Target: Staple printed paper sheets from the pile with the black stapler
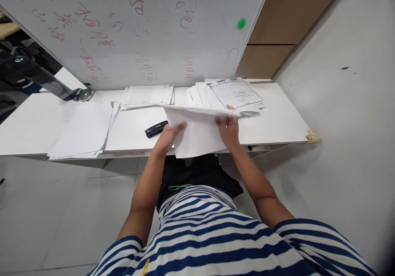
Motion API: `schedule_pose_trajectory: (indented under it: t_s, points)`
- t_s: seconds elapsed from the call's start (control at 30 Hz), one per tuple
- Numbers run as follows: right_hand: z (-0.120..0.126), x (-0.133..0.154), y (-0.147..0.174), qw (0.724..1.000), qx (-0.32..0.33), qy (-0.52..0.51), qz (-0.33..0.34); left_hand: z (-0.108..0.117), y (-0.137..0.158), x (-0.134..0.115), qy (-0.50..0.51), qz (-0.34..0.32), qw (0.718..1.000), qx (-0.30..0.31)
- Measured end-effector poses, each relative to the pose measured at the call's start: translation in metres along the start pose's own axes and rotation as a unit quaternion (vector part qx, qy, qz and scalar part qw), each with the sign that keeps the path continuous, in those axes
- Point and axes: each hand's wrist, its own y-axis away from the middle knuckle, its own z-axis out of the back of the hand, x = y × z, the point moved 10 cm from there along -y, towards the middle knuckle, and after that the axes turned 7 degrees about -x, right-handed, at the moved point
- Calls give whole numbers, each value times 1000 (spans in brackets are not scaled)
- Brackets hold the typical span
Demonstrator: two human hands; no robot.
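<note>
Between both hands, above the desk's front edge, are white sheets of paper, bent so that an upper part stands out edge-on. My left hand grips their left side, thumb on top. At the right side my right hand has its fingers curled round the paper; some fingertips are blurred. A black stapler lies on the desk just left of my left hand. Beyond the right hand is a loose pile of printed sheets.
The white desk runs along a whiteboard with red writing. A stack of papers lies at the back, and blank sheets overhang the front edge at left. A dark bottle leans at far left. A wall bounds the right.
</note>
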Motion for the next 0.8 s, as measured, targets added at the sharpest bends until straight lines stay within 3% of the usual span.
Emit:
schedule_pose_trajectory:
  t_s: [0.1,0.23,0.3,0.4,0.5,0.6,0.67,0.73,0.8]
  points:
    - [17,-7,14,999,-25,14,-41,4,5,17,76,46,995,-41]
    - [43,-7,57,991,-109,-41,-70,10,11,39,136,25,976,-167]
    - [26,-19,79,979,-59,-126,-148,-1,14,50,141,11,971,-193]
    - [-11,-39,106,935,31,-213,-283,-30,17,66,108,10,979,-171]
    - [-6,-58,107,928,-34,-207,-308,-51,23,68,13,-9,994,-108]
    - [21,-72,97,942,-101,-171,-271,-47,30,44,-102,-96,989,-39]
    - [43,-81,91,943,-125,-156,-264,-23,33,17,-223,-182,956,-50]
    - [64,-86,85,941,-140,-155,-267,10,30,-9,-399,-246,878,-102]
    - [81,-89,80,936,-145,-159,-277,47,16,-23,-532,-246,794,-160]
